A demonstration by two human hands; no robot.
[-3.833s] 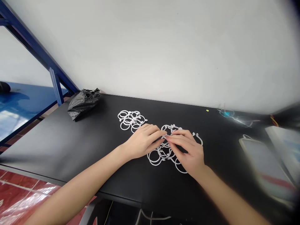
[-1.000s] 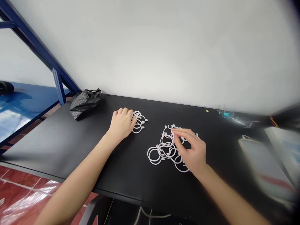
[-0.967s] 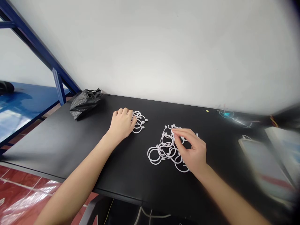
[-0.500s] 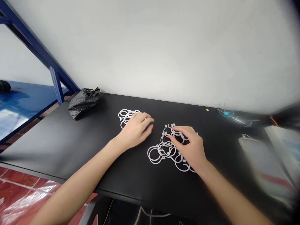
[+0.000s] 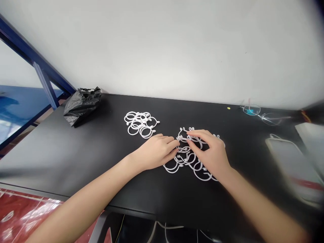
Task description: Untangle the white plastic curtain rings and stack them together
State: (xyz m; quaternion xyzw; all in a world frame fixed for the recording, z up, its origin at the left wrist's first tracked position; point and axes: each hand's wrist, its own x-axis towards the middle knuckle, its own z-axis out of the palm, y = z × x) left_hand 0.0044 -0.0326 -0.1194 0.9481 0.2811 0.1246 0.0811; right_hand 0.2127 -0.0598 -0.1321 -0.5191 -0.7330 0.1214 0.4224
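Observation:
Several white plastic curtain rings (image 5: pixel 172 171) with open ends and small knobs lie in a loose, overlapping pile on the black table (image 5: pixel 106 158). My left hand (image 5: pixel 159 152) is at the pile's left side, its thumb and fingers closed on the edge of one curtain ring (image 5: pixel 182 149). From the right, my right hand (image 5: pixel 212 148) reaches over the pile, thumb and index finger closing on a ring near its knobbed ends. The right palm hides part of the pile. Farther left, a second group of white rings (image 5: pixel 138 123) lies close together, many looking closed.
A crumpled black plastic bag (image 5: pixel 82 103) sits at the back left. Eyeglasses (image 5: pixel 253 109) lie near the wall at the right, with a phone (image 5: pixel 291 165) in front of them. A blue metal frame (image 5: pixel 45 81) stands at the left. Cables (image 5: pixel 169 226) show below the table edge.
My left hand has moved right, from the left group of rings to the pile near my right hand. My right thumb and index finger have drawn closer together. The view has shifted slightly.

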